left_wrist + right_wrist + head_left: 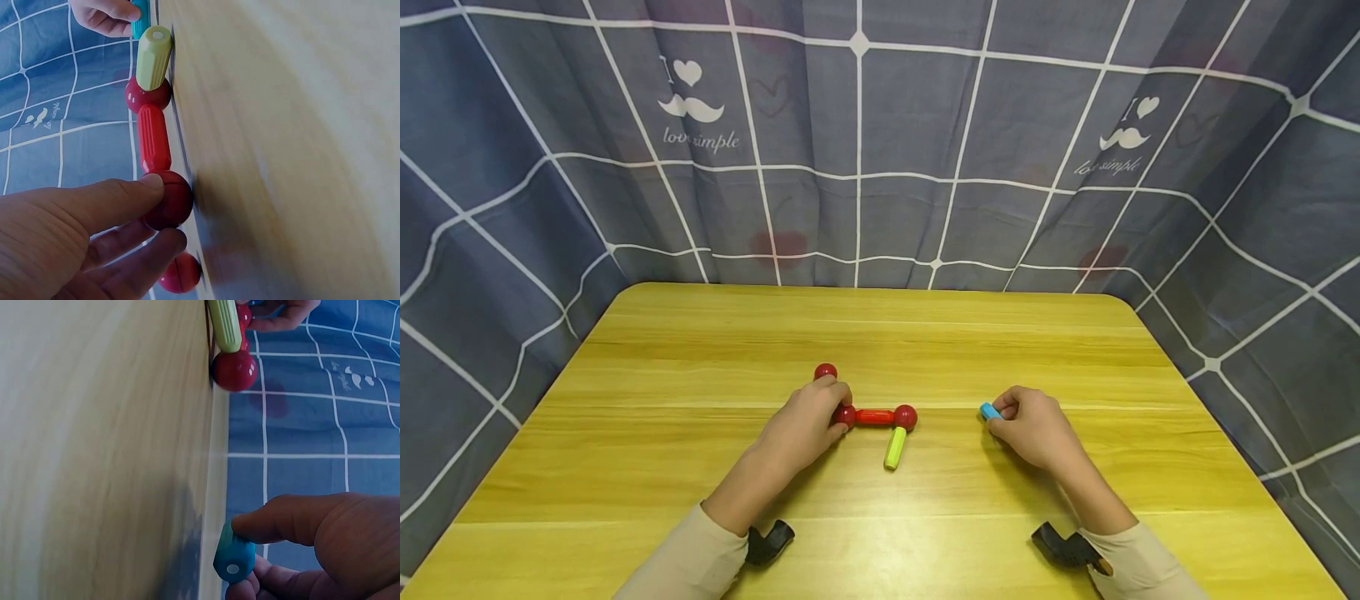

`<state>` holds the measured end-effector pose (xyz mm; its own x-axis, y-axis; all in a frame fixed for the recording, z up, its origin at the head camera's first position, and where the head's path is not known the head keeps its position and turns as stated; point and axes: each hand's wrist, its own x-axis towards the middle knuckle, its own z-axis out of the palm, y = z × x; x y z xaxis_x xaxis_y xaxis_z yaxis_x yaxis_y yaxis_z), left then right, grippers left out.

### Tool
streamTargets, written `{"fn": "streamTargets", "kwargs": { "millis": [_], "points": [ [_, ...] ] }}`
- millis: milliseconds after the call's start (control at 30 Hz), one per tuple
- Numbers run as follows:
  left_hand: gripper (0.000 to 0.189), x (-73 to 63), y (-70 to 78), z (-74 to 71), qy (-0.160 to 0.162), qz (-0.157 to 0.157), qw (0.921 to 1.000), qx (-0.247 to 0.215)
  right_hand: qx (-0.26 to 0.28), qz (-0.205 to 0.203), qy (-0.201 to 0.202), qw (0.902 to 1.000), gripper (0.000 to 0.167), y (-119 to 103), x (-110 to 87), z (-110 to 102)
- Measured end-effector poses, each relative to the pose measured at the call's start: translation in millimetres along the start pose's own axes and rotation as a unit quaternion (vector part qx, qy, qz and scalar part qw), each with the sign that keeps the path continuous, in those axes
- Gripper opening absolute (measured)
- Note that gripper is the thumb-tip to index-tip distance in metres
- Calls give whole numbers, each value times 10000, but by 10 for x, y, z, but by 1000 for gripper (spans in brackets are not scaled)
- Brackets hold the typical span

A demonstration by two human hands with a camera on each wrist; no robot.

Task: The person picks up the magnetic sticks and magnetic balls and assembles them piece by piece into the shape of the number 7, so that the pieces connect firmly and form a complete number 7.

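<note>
My left hand holds a red ball between thumb and fingers, low over the wooden table. From that ball a red rod runs right to a second red ball. A yellow-green rod sticks out of this second ball toward me, its other end free. Just beyond the left fingers, another red ball shows; my hand hides what lies between it and the held ball. Off to the right, my right hand pinches a short blue rod with a pale round spot on its end.
The yellow wooden table has rounded far corners. A grey-blue curtain with white lines hangs behind it and along both sides. Black curved pieces stick out beside both sleeves at the wrists.
</note>
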<state>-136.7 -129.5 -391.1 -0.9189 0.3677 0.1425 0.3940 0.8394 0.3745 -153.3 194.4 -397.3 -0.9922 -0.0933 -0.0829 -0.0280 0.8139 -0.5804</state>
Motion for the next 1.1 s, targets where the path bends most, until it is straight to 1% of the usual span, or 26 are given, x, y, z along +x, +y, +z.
{"fn": "streamTargets", "kwargs": {
  "millis": [333,600,1100],
  "points": [
    [26,2,0,3,-18,-66,10000,24,144,-168,-169,9996,16,-120,-56,102],
    [26,4,-4,9,-13,-35,10000,22,222,-341,-314,9987,11,-237,-114,190],
    [26,0,-6,7,48,45,10000,4,242,-626,-481,9966,9,-389,-218,310]
  ]
}}
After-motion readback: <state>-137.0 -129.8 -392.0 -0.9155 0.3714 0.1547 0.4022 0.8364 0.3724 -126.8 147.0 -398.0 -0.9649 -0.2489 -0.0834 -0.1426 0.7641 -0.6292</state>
